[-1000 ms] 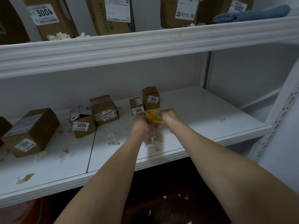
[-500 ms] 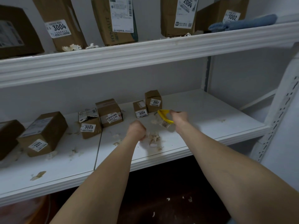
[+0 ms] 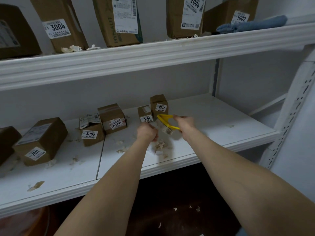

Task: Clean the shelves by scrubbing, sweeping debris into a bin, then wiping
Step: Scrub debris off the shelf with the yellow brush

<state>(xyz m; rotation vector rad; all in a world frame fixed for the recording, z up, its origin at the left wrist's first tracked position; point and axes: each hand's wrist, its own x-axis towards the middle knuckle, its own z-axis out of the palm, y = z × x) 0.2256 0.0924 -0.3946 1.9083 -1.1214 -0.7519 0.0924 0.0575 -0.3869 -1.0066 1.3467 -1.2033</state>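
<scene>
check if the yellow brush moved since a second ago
Yes: the yellow brush shifted slightly right, from below the 2007 box to its lower right.

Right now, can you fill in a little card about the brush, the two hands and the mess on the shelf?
Right hand: holds the yellow brush by its handle
Left hand: curled beside the bristles, just above the scrap pile; whether it holds anything, cannot tell
Scrap pile: near the front edge of the lower shelf
Behind the brush: box 3004 and box 2007
Blue cloth: on the upper shelf, right end
</scene>
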